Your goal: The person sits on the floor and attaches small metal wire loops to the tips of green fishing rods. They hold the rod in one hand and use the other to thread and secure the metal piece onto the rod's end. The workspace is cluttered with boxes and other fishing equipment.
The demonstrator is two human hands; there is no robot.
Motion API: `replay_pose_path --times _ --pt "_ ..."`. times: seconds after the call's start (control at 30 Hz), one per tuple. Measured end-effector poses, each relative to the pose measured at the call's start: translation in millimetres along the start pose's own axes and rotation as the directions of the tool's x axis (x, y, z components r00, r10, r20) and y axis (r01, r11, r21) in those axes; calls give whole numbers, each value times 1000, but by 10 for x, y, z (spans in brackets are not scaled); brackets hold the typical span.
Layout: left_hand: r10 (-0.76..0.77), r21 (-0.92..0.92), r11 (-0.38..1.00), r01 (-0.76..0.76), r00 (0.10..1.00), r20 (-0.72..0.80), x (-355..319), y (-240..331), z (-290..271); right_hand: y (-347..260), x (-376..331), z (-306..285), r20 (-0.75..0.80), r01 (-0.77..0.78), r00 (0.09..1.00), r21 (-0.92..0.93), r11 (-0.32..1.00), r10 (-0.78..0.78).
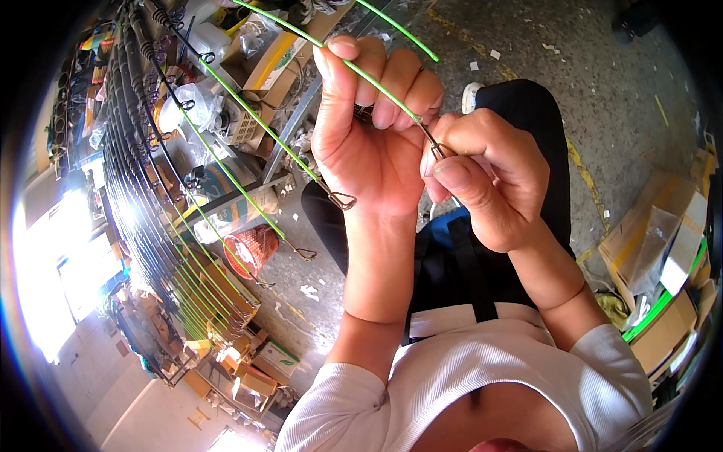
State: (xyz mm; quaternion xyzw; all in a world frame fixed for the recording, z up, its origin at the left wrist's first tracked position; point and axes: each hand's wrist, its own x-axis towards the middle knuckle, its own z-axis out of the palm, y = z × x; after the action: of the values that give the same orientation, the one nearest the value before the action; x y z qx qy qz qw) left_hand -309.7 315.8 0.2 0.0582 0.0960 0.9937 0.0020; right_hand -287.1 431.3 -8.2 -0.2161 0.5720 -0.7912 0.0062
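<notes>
Across the top middle runs a thin green fishing rod tip (pixel 369 77), slanting down to the right. My left hand (pixel 376 143), palm up, pinches it between thumb and fingers. At the rod's end is a dark metal tip guide (pixel 437 149), and my right hand (pixel 493 177) grips this with thumb and forefinger. Just left of my left wrist, another green rod (pixel 260 119) ends in a wire loop guide (pixel 341 200). Several more dark rods with green tips (pixel 226 173) hang in a row further left. Part of one more green rod (pixel 403 34) shows above my fingers.
A red basket (pixel 252 250) stands on the floor beyond the row of rods. Cardboard boxes (pixel 663 218) and clear plastic lie at the right. More boxes (pixel 252 384) are stacked at the lower left. Small paper scraps are scattered over the grey concrete floor (pixel 602 98).
</notes>
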Motion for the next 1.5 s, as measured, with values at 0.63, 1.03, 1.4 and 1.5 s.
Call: replay_pose_path --times 0.63,1.03,1.4,1.5 --pt "-2 -1 1000 2 1000 16 4 -14 -24 9 30 6 52 98 994 -20 995 -97" --pt "146 215 966 -143 989 2 -59 -66 -91 -68 86 17 89 -196 979 155 968 184" --pt "63 44 998 -53 960 -273 -104 -5 -31 18 54 30 -93 -136 984 163 977 152" --pt "-3 -75 997 -18 962 -272 -226 -46 -146 18 2 -97 101 57 995 -447 893 -13"
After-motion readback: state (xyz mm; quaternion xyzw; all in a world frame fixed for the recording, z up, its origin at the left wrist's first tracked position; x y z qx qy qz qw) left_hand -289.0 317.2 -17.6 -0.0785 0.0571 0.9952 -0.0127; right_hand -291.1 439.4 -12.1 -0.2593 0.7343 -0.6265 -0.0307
